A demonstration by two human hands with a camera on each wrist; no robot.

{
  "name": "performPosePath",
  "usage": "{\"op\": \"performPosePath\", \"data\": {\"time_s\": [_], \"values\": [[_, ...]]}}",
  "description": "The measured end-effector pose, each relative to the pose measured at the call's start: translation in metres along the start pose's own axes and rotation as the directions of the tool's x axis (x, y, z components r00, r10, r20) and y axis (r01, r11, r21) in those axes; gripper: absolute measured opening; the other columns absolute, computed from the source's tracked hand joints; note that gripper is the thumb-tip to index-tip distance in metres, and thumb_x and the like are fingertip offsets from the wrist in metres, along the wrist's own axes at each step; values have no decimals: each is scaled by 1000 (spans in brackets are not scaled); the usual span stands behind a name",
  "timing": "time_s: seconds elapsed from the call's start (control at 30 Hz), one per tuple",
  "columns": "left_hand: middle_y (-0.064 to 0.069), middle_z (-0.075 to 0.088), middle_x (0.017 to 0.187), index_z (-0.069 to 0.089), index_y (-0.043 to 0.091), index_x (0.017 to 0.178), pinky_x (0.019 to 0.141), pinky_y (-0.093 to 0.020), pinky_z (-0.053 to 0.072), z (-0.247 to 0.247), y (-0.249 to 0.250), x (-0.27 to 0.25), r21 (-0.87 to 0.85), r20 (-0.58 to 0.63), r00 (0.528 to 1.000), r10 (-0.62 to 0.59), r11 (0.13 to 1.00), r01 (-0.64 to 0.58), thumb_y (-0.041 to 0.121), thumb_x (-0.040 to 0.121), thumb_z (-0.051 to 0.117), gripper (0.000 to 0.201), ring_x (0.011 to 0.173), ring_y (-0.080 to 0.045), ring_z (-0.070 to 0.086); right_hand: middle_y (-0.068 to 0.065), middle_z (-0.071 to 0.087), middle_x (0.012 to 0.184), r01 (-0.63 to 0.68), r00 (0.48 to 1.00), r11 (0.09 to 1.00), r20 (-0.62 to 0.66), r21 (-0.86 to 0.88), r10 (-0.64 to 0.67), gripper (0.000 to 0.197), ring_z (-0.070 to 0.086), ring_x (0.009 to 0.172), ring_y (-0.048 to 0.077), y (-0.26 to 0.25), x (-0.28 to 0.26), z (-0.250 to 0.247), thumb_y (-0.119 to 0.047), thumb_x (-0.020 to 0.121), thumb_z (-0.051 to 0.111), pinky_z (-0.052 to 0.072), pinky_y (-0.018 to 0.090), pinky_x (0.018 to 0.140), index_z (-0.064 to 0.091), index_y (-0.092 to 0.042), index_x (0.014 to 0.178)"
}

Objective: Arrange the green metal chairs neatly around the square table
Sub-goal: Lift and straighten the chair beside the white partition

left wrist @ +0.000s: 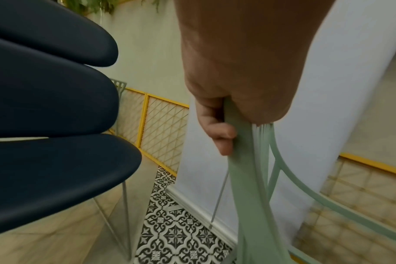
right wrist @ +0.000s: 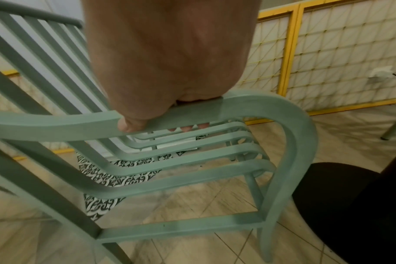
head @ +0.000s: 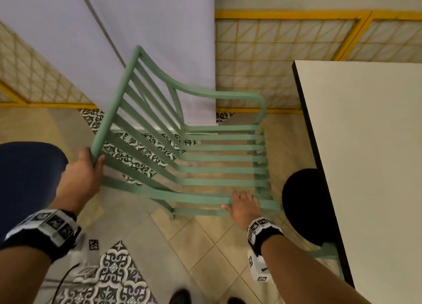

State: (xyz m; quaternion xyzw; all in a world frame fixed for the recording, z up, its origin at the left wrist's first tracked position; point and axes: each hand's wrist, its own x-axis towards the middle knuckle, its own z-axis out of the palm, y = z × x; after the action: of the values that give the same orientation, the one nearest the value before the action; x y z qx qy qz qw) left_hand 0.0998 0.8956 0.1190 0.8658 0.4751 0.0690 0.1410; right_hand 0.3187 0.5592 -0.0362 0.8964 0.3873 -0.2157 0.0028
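A green metal slatted chair fills the middle of the head view, its front facing right toward the white square table. My left hand grips the top rail of the backrest at its near corner; the left wrist view shows the fingers curled round the rail. My right hand grips the near armrest, and in the right wrist view the fingers wrap under that armrest. The chair is blurred and looks tilted; I cannot tell whether its legs touch the floor.
Dark blue stacked chair seats stand close on the left. A black round seat sits half under the table's near edge. A lilac column and a yellow-framed lattice fence stand behind the chair. Tiled floor lies in front.
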Motion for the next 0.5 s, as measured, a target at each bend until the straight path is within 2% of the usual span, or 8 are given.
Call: {"op": "performPosePath", "data": {"time_s": [0.07, 0.1, 0.17, 0.23, 0.33, 0.5], "values": [[-21, 63, 71, 40, 15, 109, 50, -55, 57, 3, -1, 11, -13, 3, 1000, 19, 1000, -19, 44, 101, 41, 30, 52, -41, 64, 15, 50, 131, -42, 997, 999, 58, -23, 43, 75, 42, 121, 31, -6, 8, 0, -67, 91, 14, 32, 44, 104, 41, -11, 133], [-23, 63, 71, 39, 17, 108, 51, -55, 57, 7, -4, 14, -18, 1, 1000, 24, 1000, -24, 45, 101, 40, 29, 53, -42, 64, 15, 48, 134, -59, 995, 998, 81, -28, 61, 70, 41, 123, 32, -6, 11, 0, -64, 94, 21, 31, 45, 106, 39, -11, 135], [-22, 63, 70, 37, 21, 103, 52, -56, 57, 11, -7, 13, -23, -2, 1000, 13, 1000, -13, 48, 100, 39, 28, 52, -43, 63, 16, 46, 136, -74, 992, 996, 95, -43, 78, 69, 40, 125, 33, -7, 12, 2, -64, 93, 23, 31, 45, 107, 38, -11, 135], [-22, 63, 69, 36, 23, 101, 53, -56, 57, 12, -9, 11, -34, 0, 1000, 10, 999, -10, 52, 98, 38, 29, 52, -42, 64, 15, 47, 136, -76, 995, 996, 66, -56, 80, 60, 41, 124, 32, -7, 10, 3, -59, 96, 28, 33, 45, 106, 39, -12, 133], [-23, 62, 72, 37, 20, 98, 55, -56, 57, 10, -5, 11, -55, 16, 1000, -2, 998, 3, 44, 100, 42, 25, 56, -45, 63, 14, 48, 134, -85, 994, 994, 65, -75, 90, 53, 43, 123, 31, -9, 10, 1, -53, 98, 31, 33, 45, 105, 40, -12, 131], [-27, 61, 72, 36, 15, 95, 53, -51, 53, 9, 0, -1, -89, -1, 1000, 23, 996, -23, 36, 101, 44, 24, 58, -47, 61, 14, 50, 132, -98, 993, 989, 56, -110, 104, 57, 45, 122, 31, -6, 8, 2, -56, 97, 33, 35, 43, 104, 39, -12, 134]]}}
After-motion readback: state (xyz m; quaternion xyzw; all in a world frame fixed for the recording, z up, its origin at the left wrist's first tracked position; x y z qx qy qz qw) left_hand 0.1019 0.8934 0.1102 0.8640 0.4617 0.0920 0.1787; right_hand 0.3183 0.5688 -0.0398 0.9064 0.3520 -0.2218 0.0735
